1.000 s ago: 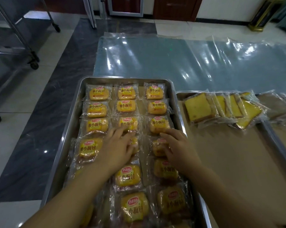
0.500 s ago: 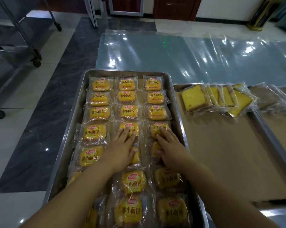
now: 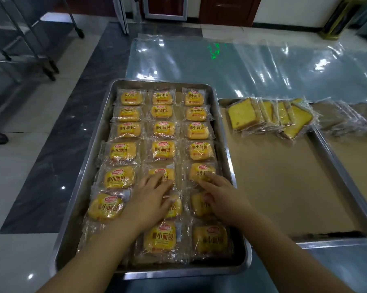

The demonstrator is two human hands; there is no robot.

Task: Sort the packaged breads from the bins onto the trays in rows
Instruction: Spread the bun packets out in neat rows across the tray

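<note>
A steel tray (image 3: 98, 149) in front of me holds three rows of small yellow packaged breads (image 3: 163, 129) running away from me. My left hand (image 3: 151, 199) lies flat with straight fingers on a bread in the middle row (image 3: 167, 173). My right hand (image 3: 222, 195) rests with straight fingers on a bread in the right row (image 3: 200, 170). Neither hand grips anything. A second tray (image 3: 343, 182) to the right, lined with brown paper, holds several wrapped cake slices (image 3: 269, 116) leaning in a row along its far end.
Clear plastic sheeting (image 3: 241, 64) covers the table beyond the trays. Darker wrapped breads (image 3: 345, 119) lie at the far right. A wheeled metal rack (image 3: 26, 39) stands on the tiled floor at the left.
Both hands have stayed flat on the breads in the middle and right rows, nudging them forward. The view has tilted so more of the near tray end shows.
</note>
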